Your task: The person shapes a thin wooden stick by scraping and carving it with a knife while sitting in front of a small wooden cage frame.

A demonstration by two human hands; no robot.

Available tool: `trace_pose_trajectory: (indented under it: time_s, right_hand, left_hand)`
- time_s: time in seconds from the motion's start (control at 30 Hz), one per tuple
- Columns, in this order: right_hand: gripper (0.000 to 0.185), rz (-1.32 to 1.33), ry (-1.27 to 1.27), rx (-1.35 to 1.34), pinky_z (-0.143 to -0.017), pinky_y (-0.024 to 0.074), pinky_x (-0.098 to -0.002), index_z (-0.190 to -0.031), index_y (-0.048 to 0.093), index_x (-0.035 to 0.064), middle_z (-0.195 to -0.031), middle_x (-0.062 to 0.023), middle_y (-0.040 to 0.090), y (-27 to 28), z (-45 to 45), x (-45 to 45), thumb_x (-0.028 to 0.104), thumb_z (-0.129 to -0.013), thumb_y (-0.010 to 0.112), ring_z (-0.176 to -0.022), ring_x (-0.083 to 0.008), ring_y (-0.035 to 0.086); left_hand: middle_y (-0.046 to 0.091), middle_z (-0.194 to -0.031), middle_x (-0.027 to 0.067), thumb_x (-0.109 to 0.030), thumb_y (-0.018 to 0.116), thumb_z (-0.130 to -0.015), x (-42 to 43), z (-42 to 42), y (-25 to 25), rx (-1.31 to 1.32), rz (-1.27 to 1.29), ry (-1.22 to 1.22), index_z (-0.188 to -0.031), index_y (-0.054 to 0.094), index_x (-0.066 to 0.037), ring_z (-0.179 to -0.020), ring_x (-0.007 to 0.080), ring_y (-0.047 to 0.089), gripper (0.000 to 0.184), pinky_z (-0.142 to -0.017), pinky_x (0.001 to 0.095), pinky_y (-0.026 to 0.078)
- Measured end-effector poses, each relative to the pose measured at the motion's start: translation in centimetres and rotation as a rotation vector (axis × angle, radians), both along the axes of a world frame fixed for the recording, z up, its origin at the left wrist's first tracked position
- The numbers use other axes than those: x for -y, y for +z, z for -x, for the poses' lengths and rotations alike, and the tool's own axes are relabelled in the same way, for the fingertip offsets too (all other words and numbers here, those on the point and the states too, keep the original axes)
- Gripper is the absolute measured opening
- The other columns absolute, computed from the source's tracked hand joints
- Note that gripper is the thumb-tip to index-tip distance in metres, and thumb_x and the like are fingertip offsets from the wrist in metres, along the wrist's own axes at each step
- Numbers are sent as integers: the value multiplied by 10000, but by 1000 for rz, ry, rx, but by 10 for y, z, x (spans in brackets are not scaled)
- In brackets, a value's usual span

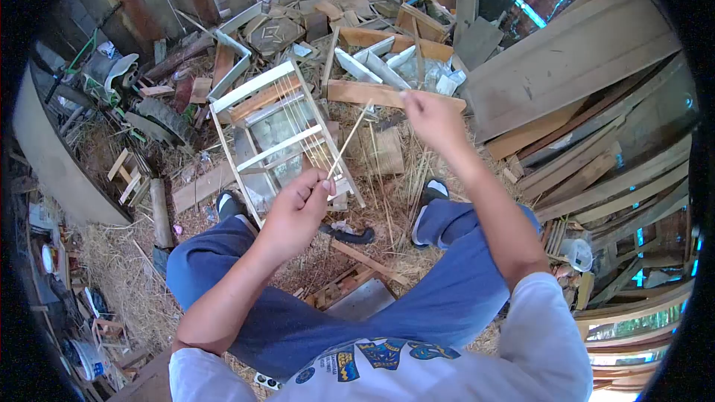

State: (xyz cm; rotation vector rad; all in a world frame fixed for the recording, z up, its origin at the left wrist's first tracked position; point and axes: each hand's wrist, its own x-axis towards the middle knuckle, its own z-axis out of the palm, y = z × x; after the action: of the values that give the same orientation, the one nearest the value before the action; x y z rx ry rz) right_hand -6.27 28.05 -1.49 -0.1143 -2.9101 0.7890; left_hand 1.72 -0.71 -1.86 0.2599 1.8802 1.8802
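Note:
A thin pale wooden stick (349,141) stands out up and to the right from my left hand (296,207), whose thumb and fingers pinch its lower end. Up and to the right, apart from the stick, my right hand (433,120) is closed with thumb and forefinger together. Whether anything small sits in that pinch I cannot make out. Beyond my left hand a light wooden frame with crossbars (249,161) leans tilted between my feet. Several thin sticks (316,150) lie along its right side.
A wooden box (357,94) holding pale boards stands ahead. Wide planks (573,59) lean at the right. A black curved object (347,235) lies on the straw-strewn floor between my legs. A wheeled machine (153,120) stands at the left, near a curved panel (59,156).

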Motion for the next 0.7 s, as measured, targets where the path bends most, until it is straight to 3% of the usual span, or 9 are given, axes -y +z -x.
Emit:
trace_pose_trajectory:
  time_s: [0.1,0.2,0.27,0.43,0.53,0.63,0.7]
  right_hand:
    - [419,144,-72,-162,-613,489,-489,-851,691,60,-692,-198,642,6,5,-15,419,-1023,561,-649,-393,638]
    - [408,273,75,-268,-598,486,-485,-831,687,58,-677,-195,631,4,-14,3,404,-1015,576,-636,-394,640]
    - [373,43,225,-236,-566,484,-474,-830,685,67,-638,-175,620,11,-23,18,382,-1005,591,-605,-390,636]
    - [370,-14,271,-224,-480,473,-486,-756,635,108,-556,-124,587,7,-36,38,403,-979,616,-520,-363,626]
    - [392,-110,500,-323,-469,473,-479,-713,581,118,-538,-114,577,12,-52,53,411,-970,623,-508,-353,627]
    - [345,-14,280,-179,-479,465,-444,-729,588,94,-555,-113,558,7,-32,40,343,-956,660,-506,-342,609]
    - [345,-34,279,-297,-476,464,-451,-723,587,102,-555,-110,560,5,-28,34,353,-945,669,-501,-334,607]
  left_hand:
    - [418,-633,-112,-197,464,-1097,-1,4,4,47,22,12,-993,608,-84,-513,0,339,210,-463,225,248]
    - [405,-608,-113,-215,471,-1099,-1,7,7,58,52,24,-999,626,-76,-495,-1,336,231,-453,222,239]
    - [403,-607,-113,-220,477,-1098,-3,10,7,48,36,18,-1001,634,-71,-499,-2,339,238,-457,218,237]
    - [419,-624,-111,-219,504,-1090,-3,13,2,9,-16,49,-1008,644,-69,-508,-3,336,221,-459,216,235]
    - [427,-644,-113,-207,508,-1088,-3,10,1,-57,10,23,-1005,641,-75,-516,-8,333,206,-466,214,238]
    - [420,-654,-118,-197,507,-1087,-5,8,4,10,29,71,-993,635,-81,-520,-11,332,197,-467,214,240]
    - [416,-649,-117,-199,506,-1090,-4,7,4,-1,7,68,-980,632,-82,-523,-12,333,204,-462,214,236]
